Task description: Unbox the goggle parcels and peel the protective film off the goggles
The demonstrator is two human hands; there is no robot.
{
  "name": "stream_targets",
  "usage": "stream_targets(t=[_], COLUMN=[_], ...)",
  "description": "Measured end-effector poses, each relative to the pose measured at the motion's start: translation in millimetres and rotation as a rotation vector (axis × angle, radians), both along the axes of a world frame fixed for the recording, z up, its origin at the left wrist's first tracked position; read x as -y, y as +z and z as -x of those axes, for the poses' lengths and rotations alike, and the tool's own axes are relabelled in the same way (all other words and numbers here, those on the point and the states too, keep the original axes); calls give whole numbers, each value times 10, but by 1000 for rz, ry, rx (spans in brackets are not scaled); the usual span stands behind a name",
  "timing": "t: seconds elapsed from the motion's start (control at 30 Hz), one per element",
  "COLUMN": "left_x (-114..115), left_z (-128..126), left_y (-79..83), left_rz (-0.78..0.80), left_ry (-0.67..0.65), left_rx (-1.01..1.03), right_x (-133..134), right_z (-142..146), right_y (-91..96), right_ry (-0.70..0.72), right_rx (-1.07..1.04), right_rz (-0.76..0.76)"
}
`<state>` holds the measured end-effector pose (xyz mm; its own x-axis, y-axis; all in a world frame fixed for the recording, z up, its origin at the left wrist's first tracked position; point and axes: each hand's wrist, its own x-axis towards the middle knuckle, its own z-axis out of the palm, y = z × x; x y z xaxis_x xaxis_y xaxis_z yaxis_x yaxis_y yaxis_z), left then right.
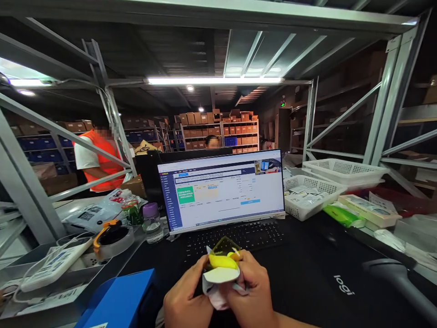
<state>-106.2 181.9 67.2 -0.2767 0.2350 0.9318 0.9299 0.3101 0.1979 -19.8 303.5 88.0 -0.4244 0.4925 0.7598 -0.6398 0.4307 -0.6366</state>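
Observation:
In front of the keyboard, my two hands meet around a small white packet. A bright yellow thing, smooth and rounded, shows at its top, with a see-through dark yellow piece bearing lettering behind it. My left hand is closed on the packet's left side. The right hand pinches the right side, fingers bent. What lies inside the packet is mostly hidden by my fingers. Just beyond stands a lit monitor.
A blue box lies at front left, near a tape dispenser and a purple-lidded jar. White baskets and a handheld scanner are on the right. A person in an orange vest stands beyond the rack.

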Motion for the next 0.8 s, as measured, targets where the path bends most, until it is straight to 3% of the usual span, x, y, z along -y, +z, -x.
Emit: stream_targets(t=[0.13, 0.23, 0.33, 0.4, 0.53, 0.6, 0.8], left_x=[-63, -117, -127, -99, -4, 22, -41], left_z=[-137, -257, -273, -214, -45, -5, -107], left_y=[40, 101, 113, 93, 50, 59, 142], left_rz=[-77, -74, -24, 15, 59, 49, 133], left_ry=[20, 52, 71, 63, 48, 30, -86], left_rx=[133, 120, 81, 86, 182, 208, 117], right_x=[-54, -130, -160, -104, 84, 95, -274], right_z=[-24, -57, -48, -2, 124, 159, 89], right_y=[87, 236, 295, 206, -117, -168, 243], right_ry=[296, 521, 567, 497, 288, 312, 566], right_rx=[93, 181, 178, 165, 142, 149, 212], right_rz=[343, 667, 882, 865, 535, 486, 925])
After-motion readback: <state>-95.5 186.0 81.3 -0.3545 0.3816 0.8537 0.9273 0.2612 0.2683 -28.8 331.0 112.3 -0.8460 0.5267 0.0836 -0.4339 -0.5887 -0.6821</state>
